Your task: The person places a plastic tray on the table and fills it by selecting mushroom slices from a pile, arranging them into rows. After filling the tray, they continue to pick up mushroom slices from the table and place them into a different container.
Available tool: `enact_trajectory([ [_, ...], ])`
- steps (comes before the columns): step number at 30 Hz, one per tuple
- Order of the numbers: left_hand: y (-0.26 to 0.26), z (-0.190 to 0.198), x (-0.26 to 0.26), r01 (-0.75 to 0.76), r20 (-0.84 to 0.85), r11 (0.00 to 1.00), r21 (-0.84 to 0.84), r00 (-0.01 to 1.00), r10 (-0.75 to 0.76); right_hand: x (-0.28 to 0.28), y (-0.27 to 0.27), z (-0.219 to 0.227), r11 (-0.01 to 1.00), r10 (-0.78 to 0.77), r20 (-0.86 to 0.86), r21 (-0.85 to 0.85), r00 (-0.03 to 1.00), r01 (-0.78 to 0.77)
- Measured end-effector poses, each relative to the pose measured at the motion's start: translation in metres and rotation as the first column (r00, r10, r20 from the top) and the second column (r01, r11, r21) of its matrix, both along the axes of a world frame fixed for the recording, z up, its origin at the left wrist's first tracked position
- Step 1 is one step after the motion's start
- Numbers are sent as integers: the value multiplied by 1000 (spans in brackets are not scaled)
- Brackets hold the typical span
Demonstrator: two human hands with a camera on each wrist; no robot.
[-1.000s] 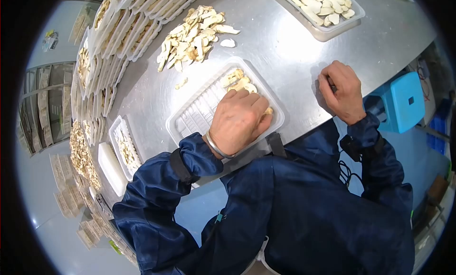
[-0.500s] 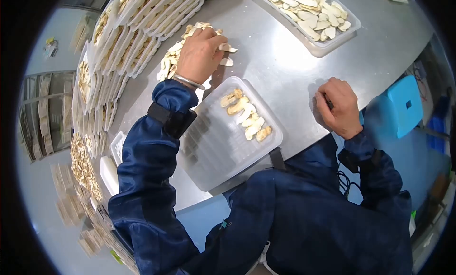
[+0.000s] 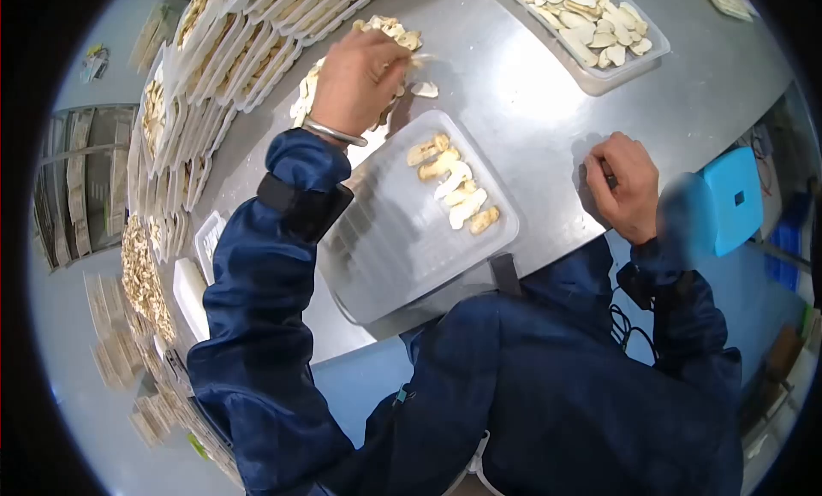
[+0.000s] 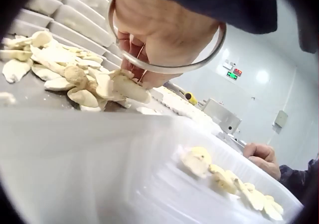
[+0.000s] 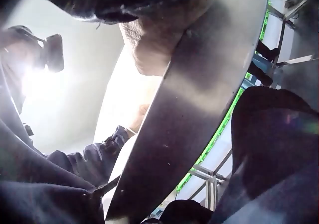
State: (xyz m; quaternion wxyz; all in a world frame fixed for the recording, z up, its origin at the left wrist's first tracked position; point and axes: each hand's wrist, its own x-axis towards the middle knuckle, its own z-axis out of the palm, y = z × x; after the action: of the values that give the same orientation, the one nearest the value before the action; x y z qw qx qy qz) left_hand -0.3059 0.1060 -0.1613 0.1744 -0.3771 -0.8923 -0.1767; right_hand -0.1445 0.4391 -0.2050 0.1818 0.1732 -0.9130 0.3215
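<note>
Left hand (image 3: 351,81) at slice pile (image 3: 392,29), fingers bent down; cannot tell if they pinch any. Right hand (image 3: 625,188) loosely curled, rests on worktop (image 3: 544,149), near edge. Clear tray (image 3: 385,239) near body, row of slices (image 3: 462,207) inside. Worktop shiny grey metal, bright glare. Fuller tray (image 3: 599,83) far side. Stacked trays (image 3: 201,85) past pile. Blue stool (image 3: 736,207), blue floor (image 3: 342,402), white wall (image 4: 254,79), green sign (image 4: 232,75).

The left hand (image 3: 353,81) is pointing toward eleven o'clock, its fingers bending downward, the left arm (image 3: 261,282) angling from an elbow near eight. The right hand (image 3: 627,188) is resting between two and three, fingers loosely curling, its elbow sitting near four.
</note>
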Motion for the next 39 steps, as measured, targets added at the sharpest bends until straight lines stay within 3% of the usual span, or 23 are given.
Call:
enact_trajectory([
  [3, -7, 30, 27, -114, 31, 991, 70, 993, 112, 0, 0, -3, 1000, -3, 3, -8, 1000, 3],
  [5, -18, 47, 56, -170, 221, 985, 4, 961, 165, 0, 1, -4, 1000, -11, 15, -18, 1000, 11],
  [7, -25, 52, 93, -151, 386, 988, 36, 914, 126, 0, 0, -2, 1000, -10, 16, -20, 1000, 10],
  [9, -27, 56, 125, -198, 556, 980, -11, 813, 171, 0, 0, -3, 1000, -10, 19, -14, 1000, 10],
  [13, -18, 49, 168, -231, 811, 970, 77, 580, 74, 0, 2, -7, 1000, -6, 2, -2, 1000, 6],
  [22, 4, 21, 179, -272, 925, 961, 52, 375, 57, 0, 2, -7, 1000, -6, -3, 2, 1000, 6],
  [23, 4, 19, 180, -289, 926, 956, 55, 374, 59, 0, 2, -7, 1000, -5, -6, 6, 1000, 5],
  [28, -5, 14, 189, -245, 750, 962, 118, 657, 76, 0, 2, -7, 1000, -8, 14, 5, 1000, 8],
  [31, -8, 33, 196, -231, 721, 973, 4, 675, 158, 1, 2, -6, 1000, -13, 18, -6, 1000, 13],
  [39, -7, 22, 196, -170, 734, 981, -96, 653, 185, -1, 3, -8, 1000, 6, -7, 4, 1000, -6],
])
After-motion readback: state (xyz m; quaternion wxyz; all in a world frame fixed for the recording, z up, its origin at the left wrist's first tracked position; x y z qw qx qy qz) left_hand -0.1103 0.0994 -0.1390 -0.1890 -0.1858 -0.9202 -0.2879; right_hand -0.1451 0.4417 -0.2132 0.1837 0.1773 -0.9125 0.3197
